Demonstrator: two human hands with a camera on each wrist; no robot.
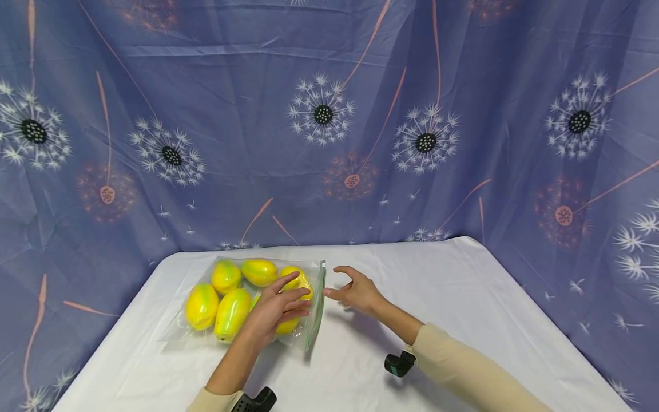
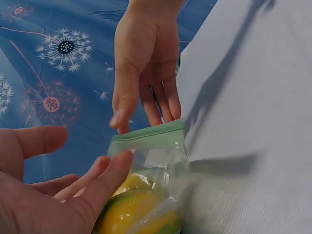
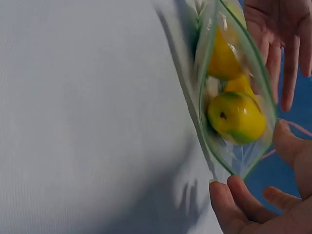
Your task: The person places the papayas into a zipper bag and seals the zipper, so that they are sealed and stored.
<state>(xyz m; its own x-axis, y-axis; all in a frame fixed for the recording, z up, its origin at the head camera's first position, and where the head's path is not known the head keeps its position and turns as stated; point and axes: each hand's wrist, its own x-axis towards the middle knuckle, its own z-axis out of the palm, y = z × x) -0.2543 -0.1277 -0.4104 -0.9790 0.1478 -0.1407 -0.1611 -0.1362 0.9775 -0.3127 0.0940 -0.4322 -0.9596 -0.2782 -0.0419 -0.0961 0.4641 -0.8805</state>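
Note:
A clear zip bag [image 1: 177, 337] with a green zip strip [image 1: 318, 306] lies on its side, holding several yellow-green, mango-like fruits [image 1: 201, 306]. My left hand [image 1: 275, 312] hovers over the bag's right part, its fingers loosely spread and partly hiding the fruits there. Just right of the strip is my right hand [image 1: 357, 292], thumb and forefinger apart with nothing between them. In the right wrist view the bag's mouth [image 3: 268, 83] gapes, showing a fruit [image 3: 239, 117] inside, and the right fingertips [image 3: 236, 185] are right at the mouth's lower corner.
A white cloth [image 1: 437, 286] covers the table. Blue fabric [image 1: 247, 114] with a dandelion print hangs behind it and along both sides. A black wrist camera [image 1: 400, 364] sits on the right wrist, another [image 1: 254, 400] on the left.

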